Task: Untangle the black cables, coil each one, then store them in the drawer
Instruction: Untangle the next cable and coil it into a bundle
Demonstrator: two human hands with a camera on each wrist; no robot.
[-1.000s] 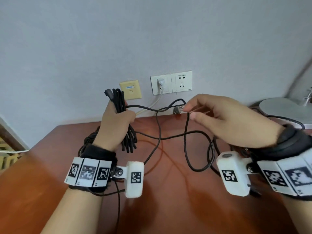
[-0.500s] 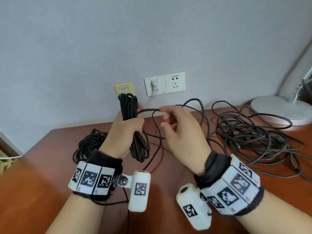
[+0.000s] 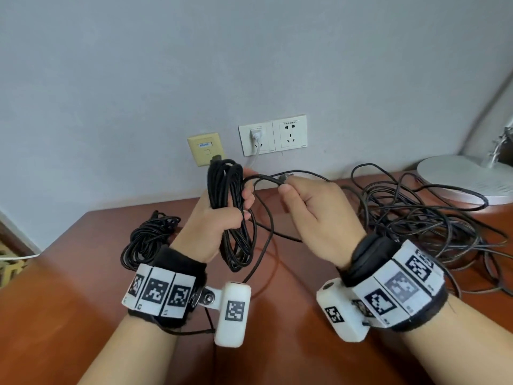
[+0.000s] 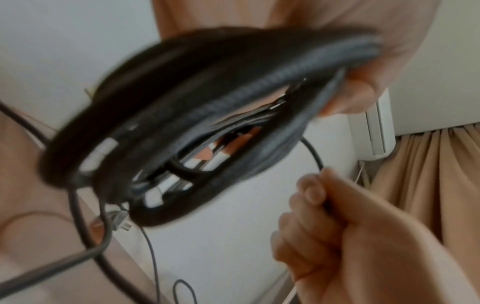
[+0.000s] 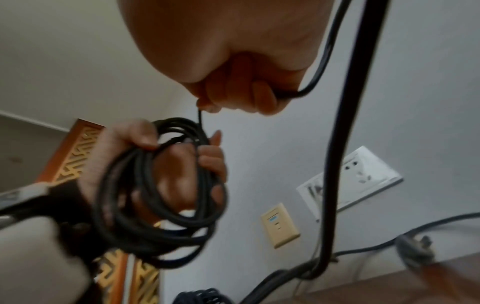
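Gripping the bundle of thin black cable loops (image 3: 230,215) in your left hand (image 3: 213,229), you hold it upright above the reddish-brown wooden counter (image 3: 69,287), fingers clenched round its middle. Your right hand (image 3: 316,215) pinches the free tail of that cable near its small connector (image 3: 283,177), close beside the bundle. The cable looks light, limp and springy: loops will likely slip apart unless gripped across all strands at the waist. A finished black coil (image 3: 147,240) lies behind your left wrist; a loose tangle of black cables (image 3: 416,218) sprawls at right, near a round grey lamp base (image 3: 458,176). Wrist views are blurred, so the connector type is uncertain. No drawer is in view.
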